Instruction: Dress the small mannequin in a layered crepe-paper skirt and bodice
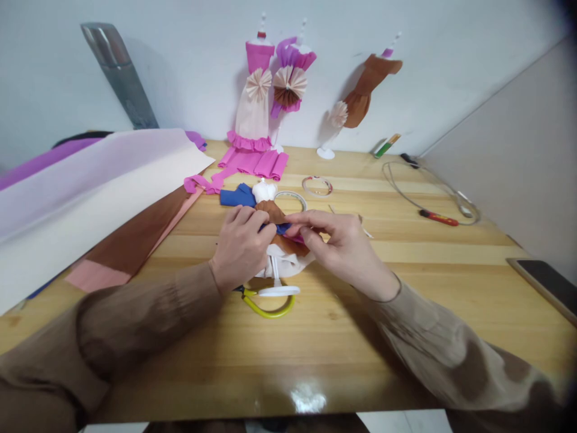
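Observation:
A small white dress form (264, 191) lies on the table, its round base (279, 291) towards me. Brown crepe paper (271, 210) wraps its lower body, with a blue strip (282, 229) and a bit of pink at the waist and white paper below. My left hand (246, 245) is closed over the left side of the wrapped waist. From the right, my right hand (340, 245) pinches the crepe paper between thumb and fingers. Yellow-handled scissors (270, 313) lie partly under the base. A roll of tape (291, 198) and blue crepe paper (237, 196) lie just beyond my hands.
Sheets of white (103, 180), brown and pink paper spread at the left. Along the wall stand three dressed forms, one in brown (360, 102), and a grey flask (119, 75). At the right lie a beaded ring (317, 186), a red-handled tool (438, 218) with cable, and a phone (547, 285).

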A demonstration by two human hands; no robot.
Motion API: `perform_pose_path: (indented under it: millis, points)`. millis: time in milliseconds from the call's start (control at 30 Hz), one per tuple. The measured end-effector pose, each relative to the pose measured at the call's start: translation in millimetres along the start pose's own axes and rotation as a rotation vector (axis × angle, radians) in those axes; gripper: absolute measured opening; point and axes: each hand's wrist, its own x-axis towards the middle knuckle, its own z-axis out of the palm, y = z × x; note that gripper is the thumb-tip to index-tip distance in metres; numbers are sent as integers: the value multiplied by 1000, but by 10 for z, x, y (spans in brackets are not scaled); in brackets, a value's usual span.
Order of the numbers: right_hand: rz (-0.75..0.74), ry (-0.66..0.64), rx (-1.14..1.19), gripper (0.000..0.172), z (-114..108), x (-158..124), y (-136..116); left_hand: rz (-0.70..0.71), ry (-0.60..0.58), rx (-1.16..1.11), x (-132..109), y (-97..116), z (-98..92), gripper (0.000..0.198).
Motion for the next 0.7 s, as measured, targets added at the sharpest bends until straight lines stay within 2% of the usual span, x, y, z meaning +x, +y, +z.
perform_pose_path:
  millis: [133, 300, 400, 467, 533, 600, 700]
  points:
    - [-23, 74, -69, 32, 18, 22, 68, 21, -15, 17, -9, 10, -24, 18]
    - [-47, 92, -75, 30, 37, 34, 111, 65, 39, 89, -18, 37, -43, 34]
    - [-34, 124, -100, 26, 5, 29, 79, 84, 59, 81, -31, 39, -89, 28]
    - [-41, 118, -127, 22, -44, 26, 30, 122, 127, 78, -50, 28, -128, 20]
    - [-91, 52, -170, 17, -102, 22, -33, 158, 197, 74, -72, 10, -162, 12]
    - [-173, -67, -261, 19, -142, 13, -97, 172, 225, 76, -88, -7, -186, 11]
    - [-276, -212, -500, 51, -118, -19, -166, 174, 223, 98, -92, -17, -198, 19]
